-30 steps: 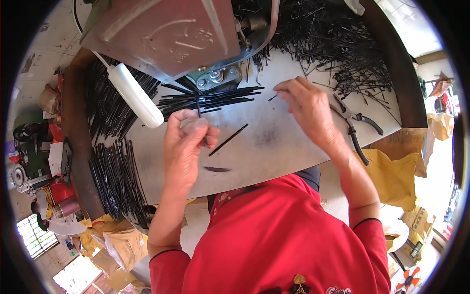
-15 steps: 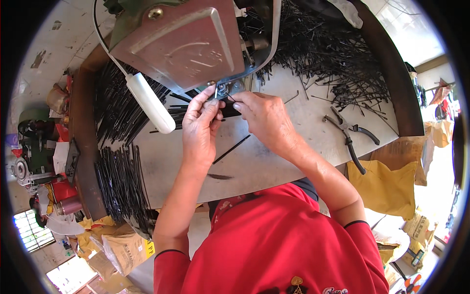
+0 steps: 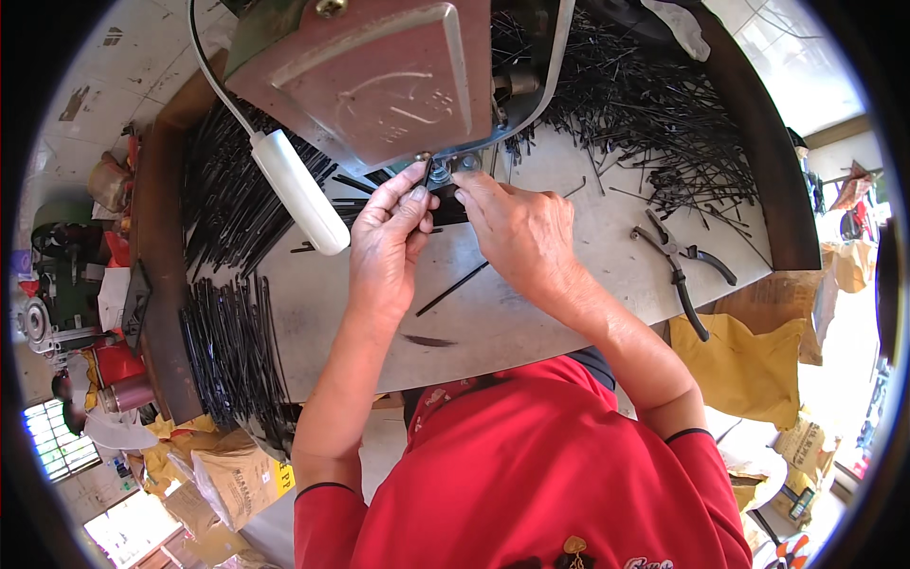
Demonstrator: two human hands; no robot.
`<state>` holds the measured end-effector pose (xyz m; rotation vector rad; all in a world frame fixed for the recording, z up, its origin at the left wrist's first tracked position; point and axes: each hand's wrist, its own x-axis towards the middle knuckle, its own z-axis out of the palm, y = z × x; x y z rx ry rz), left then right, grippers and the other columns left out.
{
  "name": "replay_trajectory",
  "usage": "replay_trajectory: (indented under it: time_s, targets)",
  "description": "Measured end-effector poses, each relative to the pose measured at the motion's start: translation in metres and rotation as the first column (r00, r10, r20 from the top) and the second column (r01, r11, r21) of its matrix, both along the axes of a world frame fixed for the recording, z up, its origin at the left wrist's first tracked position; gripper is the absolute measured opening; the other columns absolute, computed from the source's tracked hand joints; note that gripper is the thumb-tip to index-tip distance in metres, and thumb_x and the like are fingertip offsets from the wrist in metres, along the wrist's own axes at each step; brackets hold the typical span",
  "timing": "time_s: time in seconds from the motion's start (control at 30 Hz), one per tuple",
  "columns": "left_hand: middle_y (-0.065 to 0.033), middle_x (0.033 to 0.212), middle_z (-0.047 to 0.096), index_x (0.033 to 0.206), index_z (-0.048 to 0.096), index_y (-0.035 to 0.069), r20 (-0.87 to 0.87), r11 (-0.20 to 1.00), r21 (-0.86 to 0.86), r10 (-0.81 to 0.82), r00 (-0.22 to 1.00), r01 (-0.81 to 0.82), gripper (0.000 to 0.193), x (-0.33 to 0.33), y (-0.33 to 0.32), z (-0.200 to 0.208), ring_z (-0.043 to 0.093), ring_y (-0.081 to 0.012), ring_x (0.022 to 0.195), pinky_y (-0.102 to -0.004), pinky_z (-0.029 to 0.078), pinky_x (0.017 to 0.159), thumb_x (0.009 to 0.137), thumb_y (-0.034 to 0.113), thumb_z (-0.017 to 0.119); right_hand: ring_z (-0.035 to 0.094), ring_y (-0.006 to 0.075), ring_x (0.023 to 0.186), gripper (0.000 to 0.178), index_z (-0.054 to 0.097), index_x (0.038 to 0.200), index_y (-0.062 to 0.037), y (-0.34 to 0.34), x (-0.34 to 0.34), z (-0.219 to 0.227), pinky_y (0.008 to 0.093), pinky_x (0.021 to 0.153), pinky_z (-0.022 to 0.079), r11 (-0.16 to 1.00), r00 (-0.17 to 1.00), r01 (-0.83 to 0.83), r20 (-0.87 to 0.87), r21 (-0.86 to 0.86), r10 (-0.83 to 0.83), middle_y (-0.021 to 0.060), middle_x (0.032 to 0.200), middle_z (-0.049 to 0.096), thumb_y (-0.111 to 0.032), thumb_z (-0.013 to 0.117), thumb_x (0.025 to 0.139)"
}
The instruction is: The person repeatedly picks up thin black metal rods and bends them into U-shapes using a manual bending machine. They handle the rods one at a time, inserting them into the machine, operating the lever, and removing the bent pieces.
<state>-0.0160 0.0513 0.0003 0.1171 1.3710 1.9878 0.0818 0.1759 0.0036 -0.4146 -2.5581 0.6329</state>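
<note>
Under the reddish-brown cover of a machine (image 3: 379,85), both my hands work close to its bolted metal fitting (image 3: 464,163). My left hand (image 3: 387,232) is closed, with thumb and fingertips pinching a thin dark piece (image 3: 428,171) upright beside the fitting. Just right of it, my right hand (image 3: 521,228) has thumb and forefinger pressed together at the fitting; whatever they grip is hidden by the fingers. On the metal tabletop (image 3: 531,332) below my hands lies a single black rod (image 3: 453,288).
A white tube-shaped lamp (image 3: 299,192) hangs left of my hands. Bundles of black rods (image 3: 227,346) lie at the left, and a loose heap of bent rods (image 3: 645,123) at the far right. Black-handled pliers (image 3: 675,254) rest near the right edge. A raised brown rim (image 3: 782,180) borders the table.
My right hand's fingertips have moved slightly up, closer to the fitting. The piece in my left fingers shows dark now, where it gleamed pale before. The whole view has shifted slightly.
</note>
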Motion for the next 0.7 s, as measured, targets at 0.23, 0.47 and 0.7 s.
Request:
replay_trajectory:
  time_s: [0.23, 0.47, 0.7]
  targets:
    - [-0.0051, 0.086, 0.060, 0.120, 0.056, 0.000, -0.034, 0.999, -0.015, -0.031, 0.999, 0.031, 0.031, -0.003, -0.001, 0.001, 0.048, -0.0039, 0.065, -0.0138, 0.032, 0.049, 0.089, 0.004, 0.059, 0.059, 0.0256, 0.046, 0.017, 0.061, 0.103, -0.0150, -0.001, 0.000, -0.003, 0.0367, 0.042, 0.045, 0.998, 0.999, 0.042, 0.002, 0.054, -0.042, 0.0062, 0.055, 0.059, -0.020, 0.060, 0.087]
    - [-0.0050, 0.086, 0.061, 0.122, 0.056, -0.001, -0.058, 1.000, -0.022, -0.020, 0.998, 0.019, 0.033, -0.002, -0.001, -0.001, 0.049, -0.0040, 0.065, -0.0145, 0.032, 0.049, 0.089, 0.004, 0.059, 0.060, 0.0269, 0.047, 0.017, 0.061, 0.103, -0.0146, -0.004, -0.003, -0.009, 0.0376, 0.044, 0.046, 0.998, 0.999, 0.048, -0.011, 0.037, -0.048, 0.0078, 0.058, 0.061, -0.019, 0.060, 0.087]
    - [-0.0036, 0.083, 0.059, 0.114, 0.064, 0.002, -0.523, 0.957, -0.261, -0.027, 0.852, -0.130, 0.025, 0.006, 0.002, -0.002, 0.048, -0.0056, 0.063, -0.0180, 0.040, 0.051, 0.089, 0.003, 0.059, 0.061, 0.0333, 0.052, 0.012, 0.057, 0.096, -0.0082, -0.005, -0.004, -0.006, 0.0428, 0.046, 0.047, 1.000, 0.997, 0.028, 0.072, -0.012, -0.027, 0.0127, 0.061, 0.061, -0.013, 0.056, 0.085]
